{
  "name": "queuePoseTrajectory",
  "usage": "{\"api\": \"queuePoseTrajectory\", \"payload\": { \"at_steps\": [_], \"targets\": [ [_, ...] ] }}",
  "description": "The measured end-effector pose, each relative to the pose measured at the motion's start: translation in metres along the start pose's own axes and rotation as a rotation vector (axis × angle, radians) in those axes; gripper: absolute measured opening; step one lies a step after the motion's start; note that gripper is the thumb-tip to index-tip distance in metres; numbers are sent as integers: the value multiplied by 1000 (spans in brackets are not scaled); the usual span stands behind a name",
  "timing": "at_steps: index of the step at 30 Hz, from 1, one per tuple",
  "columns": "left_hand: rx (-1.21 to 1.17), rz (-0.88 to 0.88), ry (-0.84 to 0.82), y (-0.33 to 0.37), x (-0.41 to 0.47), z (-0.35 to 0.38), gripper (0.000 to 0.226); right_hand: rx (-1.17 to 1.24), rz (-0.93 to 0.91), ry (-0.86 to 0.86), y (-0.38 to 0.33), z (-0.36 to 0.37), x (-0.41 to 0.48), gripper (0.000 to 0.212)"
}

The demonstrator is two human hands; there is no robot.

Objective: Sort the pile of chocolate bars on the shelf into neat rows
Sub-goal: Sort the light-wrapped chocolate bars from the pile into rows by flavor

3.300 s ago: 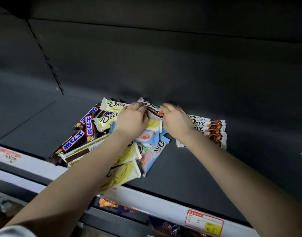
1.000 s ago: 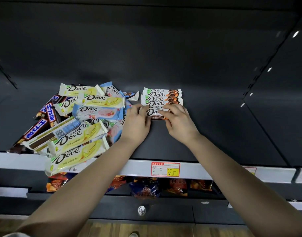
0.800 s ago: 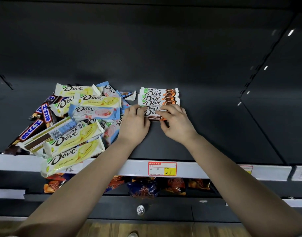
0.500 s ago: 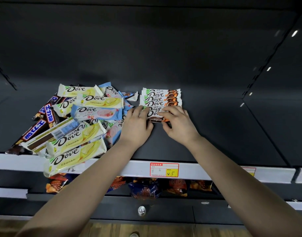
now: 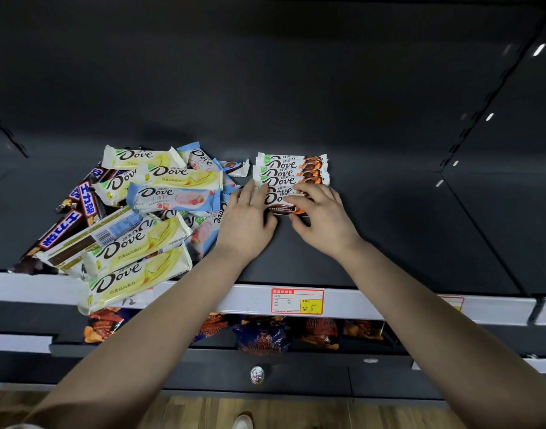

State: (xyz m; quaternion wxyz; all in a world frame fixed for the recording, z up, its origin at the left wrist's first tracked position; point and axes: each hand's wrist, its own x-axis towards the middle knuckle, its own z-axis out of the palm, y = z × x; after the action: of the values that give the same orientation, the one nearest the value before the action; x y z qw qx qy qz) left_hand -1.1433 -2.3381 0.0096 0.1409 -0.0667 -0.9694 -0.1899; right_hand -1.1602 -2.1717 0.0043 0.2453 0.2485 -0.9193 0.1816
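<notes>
A neat row of orange-and-white Dove bars (image 5: 292, 171) lies on the dark shelf (image 5: 420, 230), just right of the pile. The front bar of that row (image 5: 281, 201) is held at both ends. My left hand (image 5: 250, 221) covers its left end with the thumb under the edge. My right hand (image 5: 322, 218) pinches its right end. To the left sits a loose pile (image 5: 148, 212) of yellow Dove bars, blue-pink Dove bars (image 5: 172, 198) and brown Snickers bars (image 5: 80, 199), lying at mixed angles.
One yellow Dove bar (image 5: 132, 281) overhangs the white front rail. A red price tag (image 5: 296, 301) sits on the rail below my hands. Snack bags (image 5: 259, 337) fill the lower shelf. Bare dark shelf extends right to a seam (image 5: 482, 239).
About three seconds ago both hands were in the pile; now they hold an orange Dove bar at the front of the row. Over the last second they barely moved.
</notes>
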Motion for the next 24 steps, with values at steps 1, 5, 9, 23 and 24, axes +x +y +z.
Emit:
{"api": "queuePoseTrajectory", "payload": {
  "at_steps": [1, 5, 9, 23, 24],
  "targets": [
    [-26, -8, 1, 0, 0, 0, 59, -2, -5, -4, 0, -1, 0, 37],
    [-122, -4, 39, 1, 0, -2, 60, 0, -6, -4, -2, -2, 1, 39],
    [-210, -1, 117, 5, 1, -10, 59, 36, -27, 18, -7, -2, 7, 37],
    [-76, -87, 223, -45, -13, -70, 57, 188, -188, -13, -87, 13, 58, 37],
    [-58, -116, 221, -53, -17, -74, 58, 198, -210, -25, -94, 16, 60, 38]
  ]
}}
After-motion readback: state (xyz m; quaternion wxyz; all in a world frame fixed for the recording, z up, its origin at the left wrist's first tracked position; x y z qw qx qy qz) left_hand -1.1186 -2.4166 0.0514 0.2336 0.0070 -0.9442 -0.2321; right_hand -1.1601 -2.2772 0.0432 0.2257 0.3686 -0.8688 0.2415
